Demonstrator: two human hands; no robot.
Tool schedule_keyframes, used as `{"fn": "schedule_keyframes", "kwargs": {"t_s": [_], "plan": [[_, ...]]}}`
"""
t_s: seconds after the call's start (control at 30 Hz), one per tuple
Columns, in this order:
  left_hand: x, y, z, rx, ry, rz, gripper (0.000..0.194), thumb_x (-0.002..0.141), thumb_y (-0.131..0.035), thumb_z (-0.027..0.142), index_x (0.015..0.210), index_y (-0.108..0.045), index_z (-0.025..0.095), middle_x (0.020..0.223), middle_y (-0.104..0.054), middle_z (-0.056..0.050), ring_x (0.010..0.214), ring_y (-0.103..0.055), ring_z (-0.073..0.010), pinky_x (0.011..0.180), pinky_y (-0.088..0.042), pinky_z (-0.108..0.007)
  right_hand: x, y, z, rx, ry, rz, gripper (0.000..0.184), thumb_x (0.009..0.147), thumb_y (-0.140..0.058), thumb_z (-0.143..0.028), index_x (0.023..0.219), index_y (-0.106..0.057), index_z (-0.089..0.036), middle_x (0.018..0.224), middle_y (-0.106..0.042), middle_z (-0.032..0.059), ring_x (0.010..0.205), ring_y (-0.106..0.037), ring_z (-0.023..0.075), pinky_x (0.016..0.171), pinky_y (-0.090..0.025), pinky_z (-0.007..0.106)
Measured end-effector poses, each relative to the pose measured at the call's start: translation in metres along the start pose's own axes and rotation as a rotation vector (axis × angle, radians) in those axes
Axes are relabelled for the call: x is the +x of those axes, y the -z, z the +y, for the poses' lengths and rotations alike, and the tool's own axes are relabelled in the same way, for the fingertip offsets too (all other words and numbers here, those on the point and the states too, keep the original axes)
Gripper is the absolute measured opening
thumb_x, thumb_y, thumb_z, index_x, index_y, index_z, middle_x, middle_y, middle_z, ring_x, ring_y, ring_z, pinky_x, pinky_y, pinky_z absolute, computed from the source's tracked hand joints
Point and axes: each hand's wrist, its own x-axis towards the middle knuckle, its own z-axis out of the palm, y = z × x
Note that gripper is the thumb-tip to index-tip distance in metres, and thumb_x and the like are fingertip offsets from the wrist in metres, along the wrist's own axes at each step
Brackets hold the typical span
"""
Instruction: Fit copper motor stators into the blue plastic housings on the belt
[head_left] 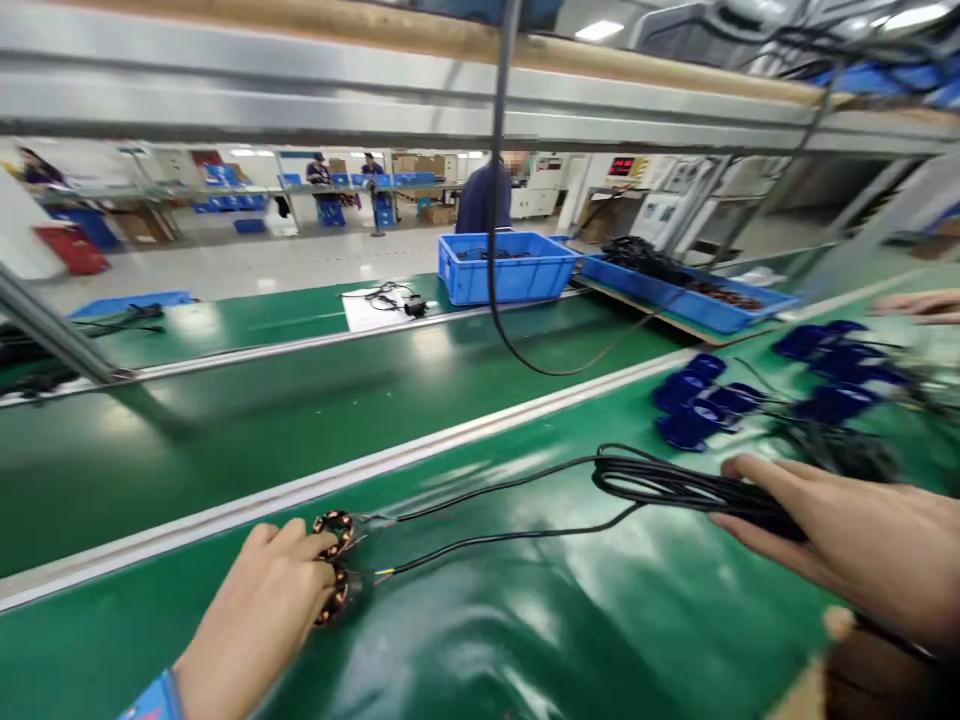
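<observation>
My left hand [259,610] is closed around copper wire coils [334,560] that rest on the green bench near its front edge. Thin black leads [495,490] run from the coils rightward to a bundle of black cable [675,485]. My right hand [847,545] grips that cable bundle, fingers wrapped over it. Both hands stay low over the green surface.
Several dark blue round parts [701,405] lie to the right beyond the bundle. A green conveyor belt [315,390] runs behind the bench. A blue crate [506,265], a blue tray of cables [682,290], a hanging black cable [495,200]. Another person's hand [919,305] at far right.
</observation>
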Motion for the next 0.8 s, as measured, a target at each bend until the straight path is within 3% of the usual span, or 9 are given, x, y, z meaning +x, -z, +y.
{"fn": "schedule_keyframes", "kwargs": {"t_s": [0.07, 0.17, 0.23, 0.3, 0.4, 0.53, 0.63, 0.7, 0.8], "plan": [[0.010, -0.012, 0.047, -0.078, -0.045, 0.019, 0.035, 0.096, -0.050, 0.027, 0.068, -0.071, 0.030, 0.103, -0.075, -0.003, 0.091, -0.055, -0.0272, 0.076, -0.025, -0.044, -0.005, 0.010, 0.033, -0.178, 0.000, -0.129, 0.070, 0.073, -0.047, -0.096, 0.104, -0.066, -0.036, 0.080, -0.074, 0.0123, 0.051, -0.060, 0.0297, 0.046, -0.029, 0.040], [0.024, -0.025, 0.099, -0.142, -0.090, 0.040, 0.037, 0.097, -0.049, 0.020, 0.066, -0.070, 0.026, 0.096, -0.073, -0.004, 0.089, -0.055, -0.0258, 0.076, -0.025, -0.044, -0.012, -0.004, 0.075, -0.172, -0.058, -0.245, 0.066, 0.085, -0.046, -0.086, 0.114, -0.064, -0.030, 0.098, -0.076, 0.0136, 0.066, -0.069, 0.0302, 0.050, -0.039, 0.039], [0.030, -0.031, 0.120, -0.133, -0.087, 0.025, 0.037, 0.096, -0.050, 0.019, 0.065, -0.069, 0.024, 0.093, -0.073, -0.005, 0.088, -0.054, -0.0261, 0.075, -0.026, -0.044, -0.021, -0.027, 0.090, -0.094, -0.073, -0.327, 0.056, 0.090, -0.051, -0.074, 0.115, -0.065, -0.025, 0.105, -0.075, 0.0146, 0.076, -0.071, 0.0300, 0.061, -0.049, 0.041], [0.032, -0.035, 0.128, -0.124, -0.075, 0.010, 0.037, 0.096, -0.052, 0.019, 0.064, -0.069, 0.024, 0.094, -0.073, -0.005, 0.089, -0.055, -0.0265, 0.075, -0.027, -0.044, -0.030, -0.051, 0.088, -0.046, -0.052, -0.357, 0.051, 0.090, -0.056, -0.065, 0.114, -0.068, -0.022, 0.112, -0.074, 0.0152, 0.090, -0.072, 0.0331, 0.076, -0.054, 0.045], [0.025, -0.040, 0.121, -0.221, -0.069, 0.140, 0.031, 0.097, -0.057, 0.028, 0.071, -0.074, 0.030, 0.112, -0.074, 0.000, 0.098, -0.058, -0.0270, 0.078, -0.032, -0.044, -0.038, -0.069, 0.044, 0.142, 0.062, -0.295, 0.044, 0.094, -0.056, -0.058, 0.117, -0.072, -0.023, 0.120, -0.072, 0.0135, 0.109, -0.067, 0.0332, 0.093, -0.053, 0.048], [0.007, -0.039, 0.113, -0.462, -0.086, 0.550, 0.021, 0.097, -0.059, 0.048, 0.094, -0.078, 0.041, 0.121, -0.071, 0.003, 0.105, -0.061, -0.0237, 0.085, -0.043, -0.040, -0.028, -0.054, -0.067, 0.703, 0.239, -0.271, 0.027, 0.098, -0.064, -0.050, 0.108, -0.076, -0.028, 0.103, -0.076, 0.0059, 0.099, -0.069, 0.0235, 0.093, -0.052, 0.040], [-0.004, -0.034, 0.121, -0.480, -0.113, 0.844, 0.011, 0.094, -0.068, 0.034, 0.099, -0.077, 0.038, 0.109, -0.069, 0.000, 0.098, -0.061, -0.0197, 0.086, -0.047, -0.037, -0.008, -0.039, -0.145, 1.203, 0.413, -0.398, 0.027, 0.090, -0.077, -0.044, 0.111, -0.077, -0.027, 0.101, -0.077, 0.0034, 0.094, -0.070, 0.0187, 0.091, -0.053, 0.034], [-0.010, -0.034, 0.126, -0.377, -0.152, 0.994, 0.025, 0.085, -0.078, 0.017, 0.102, -0.077, 0.036, 0.104, -0.067, 0.000, 0.091, -0.061, -0.0166, 0.082, -0.048, -0.035, 0.004, -0.037, -0.182, 1.449, 0.475, -0.541, 0.030, 0.087, -0.081, -0.037, 0.113, -0.077, -0.022, 0.104, -0.077, 0.0051, 0.095, -0.069, 0.0167, 0.091, -0.052, 0.030], [-0.017, -0.039, 0.120, -0.203, -0.252, 1.048, 0.043, 0.073, -0.084, 0.004, 0.104, -0.076, 0.032, 0.098, -0.065, 0.002, 0.078, -0.060, -0.0113, 0.067, -0.046, -0.031, 0.017, -0.046, -0.212, 1.667, 0.454, -0.780, 0.019, 0.089, -0.079, -0.028, 0.105, -0.079, -0.017, 0.094, -0.077, 0.0051, 0.088, -0.067, 0.0145, 0.085, -0.053, 0.027]]}}
